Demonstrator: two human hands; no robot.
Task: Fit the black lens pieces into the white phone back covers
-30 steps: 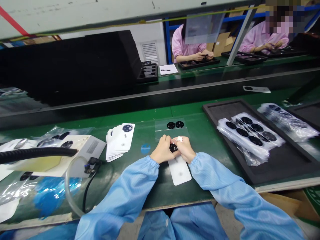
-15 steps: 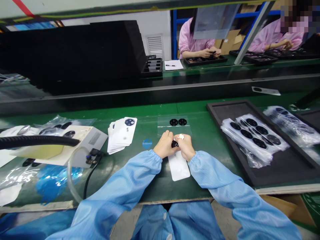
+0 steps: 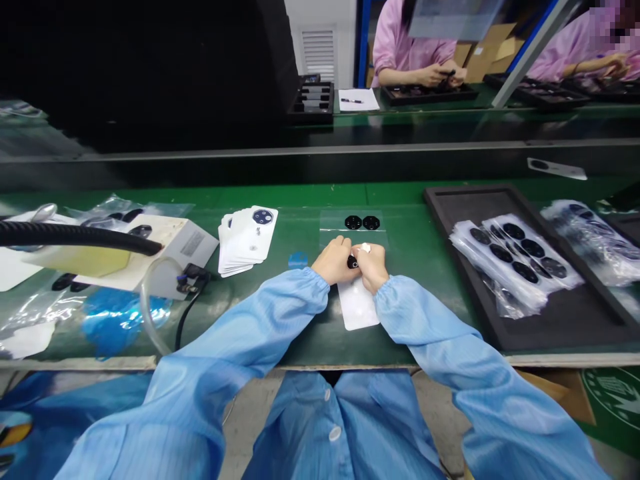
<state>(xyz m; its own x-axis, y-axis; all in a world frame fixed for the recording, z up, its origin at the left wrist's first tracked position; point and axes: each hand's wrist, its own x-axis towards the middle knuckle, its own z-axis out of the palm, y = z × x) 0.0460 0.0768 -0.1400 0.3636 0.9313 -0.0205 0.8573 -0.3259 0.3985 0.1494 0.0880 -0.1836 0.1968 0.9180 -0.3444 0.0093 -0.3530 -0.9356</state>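
Observation:
My left hand [image 3: 334, 263] and my right hand [image 3: 373, 267] meet over the top end of a white phone back cover [image 3: 359, 305] lying on the green belt. Both hands have curled fingers pinched on a small black round camera ring [image 3: 353, 263] that sits between them at the cover's top. A bit of white material shows at my right fingertips. Just beyond the hands, a clear film [image 3: 353, 230] carries two more black rings [image 3: 362, 223].
A fanned stack of white covers [image 3: 247, 241] lies to the left, past it a black hose [image 3: 75, 236] and a white box [image 3: 170, 250]. A black tray [image 3: 550, 313] with bagged rings stands right. Two people in pink work across the line.
The hands have stayed pinched on the black ring over the cover; the ring shows less between the fingers now. The camera has tilted down, so everything sits higher in view.

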